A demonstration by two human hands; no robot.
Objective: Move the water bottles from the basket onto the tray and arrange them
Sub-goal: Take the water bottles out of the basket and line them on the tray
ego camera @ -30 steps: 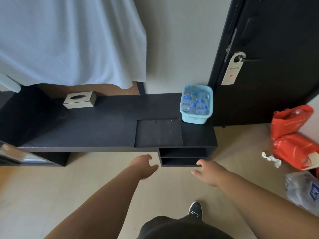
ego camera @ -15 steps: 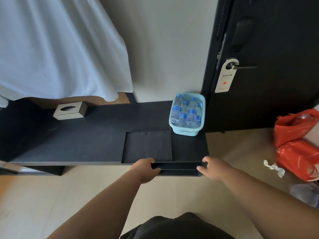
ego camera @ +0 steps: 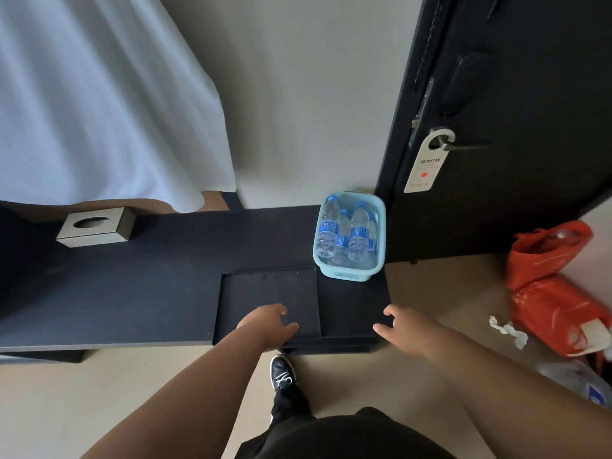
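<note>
The left hand (ego camera: 270, 323) is open and empty, over the near edge of the black tray (ego camera: 268, 293). The right hand (ego camera: 402, 327) is open and empty too, over the near right end of the dark desk (ego camera: 132, 293). The water bottles (ego camera: 344, 235) stand packed together in the light blue basket (ego camera: 351, 274), just past the tray's far right corner. Pulling one bottle out could tip the others. The basket sits close to the desk's end and might get knocked off.

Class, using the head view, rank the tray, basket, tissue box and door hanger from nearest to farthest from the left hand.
1. Tray, under the left hand.
2. Basket, ahead and right.
3. Tissue box, far left.
4. Door hanger, up on the door.
</note>
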